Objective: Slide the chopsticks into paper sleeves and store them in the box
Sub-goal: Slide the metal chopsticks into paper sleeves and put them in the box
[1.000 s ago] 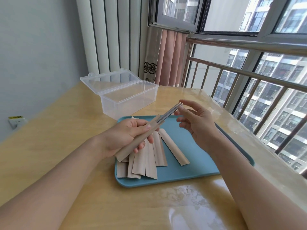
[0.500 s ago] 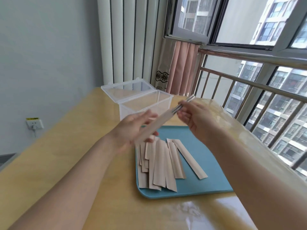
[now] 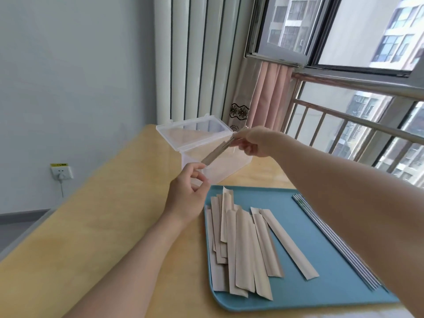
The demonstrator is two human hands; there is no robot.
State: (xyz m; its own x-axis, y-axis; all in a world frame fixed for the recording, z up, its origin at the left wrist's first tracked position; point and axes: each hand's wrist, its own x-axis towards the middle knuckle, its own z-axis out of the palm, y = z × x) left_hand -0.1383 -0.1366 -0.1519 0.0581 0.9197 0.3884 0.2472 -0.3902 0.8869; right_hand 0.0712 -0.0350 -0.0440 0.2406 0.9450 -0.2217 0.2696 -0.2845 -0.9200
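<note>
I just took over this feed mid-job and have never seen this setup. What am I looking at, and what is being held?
There is no machine: a person works bare-handed, filmed by a camera on their head that looks down. The right hand pinches a sleeved pair of chopsticks over the open clear box. The left hand is just below the sleeve's lower end, holding nothing. On the wooden table lies a blue tray with empty paper sleeves and bare metal chopsticks.

No text can be read anywhere. The small yellow label [image 3: 58, 165] stuck just above the white wall socket [image 3: 61, 173] carries dark marks, but they are too small and blurred to make out.
</note>
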